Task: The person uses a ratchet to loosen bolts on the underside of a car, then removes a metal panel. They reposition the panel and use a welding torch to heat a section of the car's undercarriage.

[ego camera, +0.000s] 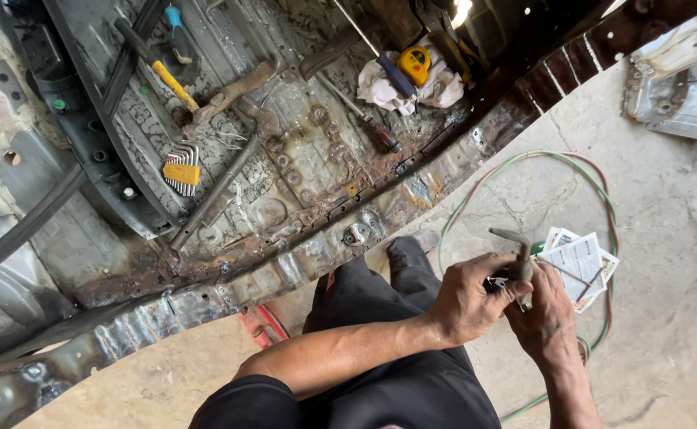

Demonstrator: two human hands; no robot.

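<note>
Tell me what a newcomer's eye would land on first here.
Low and right of centre, the left hand and right hand close together on a bent metal torch head. Above them lies a rusty car floor panel strewn with tools, a yellow tape measure at its top.

The left hand (471, 298) covers the lower part of the metal tool (517, 253) — only its bent top shows. What the right hand (545, 318) grips is hidden behind the fingers. The paper sheets (580, 262) are too small to read. The grey panel (678, 71) is cut off by the right edge — the person's body by the bottom edge.
</note>
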